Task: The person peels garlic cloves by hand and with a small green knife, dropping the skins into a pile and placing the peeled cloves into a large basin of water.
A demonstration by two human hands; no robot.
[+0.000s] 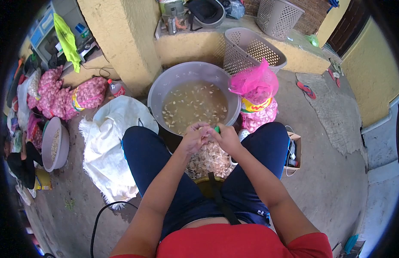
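Observation:
My left hand (pixel 193 137) is closed, fingers pinched around a small pale garlic clove (pixel 205 130) that they largely cover. Right beside it, my right hand (pixel 227 138) grips the green handle (pixel 217 129) of what looks like a small knife; its blade is hidden. Both hands meet above a container heaped with garlic skins (pixel 210 160) between my knees. Just beyond them stands a large grey basin (pixel 154 96) of cloudy water with many peeled cloves (pixel 195 103) in it.
A pink net bag of garlic (pixel 259 114) stands right of the basin, a white sack (pixel 111 146) left. Further left are more garlic bags (pixel 85 96), a cola bottle (pixel 116 88) and a smaller basin (pixel 64 148) near another person's arm. Plastic baskets (pixel 233 51) stand behind; a small box (pixel 296 150) sits right.

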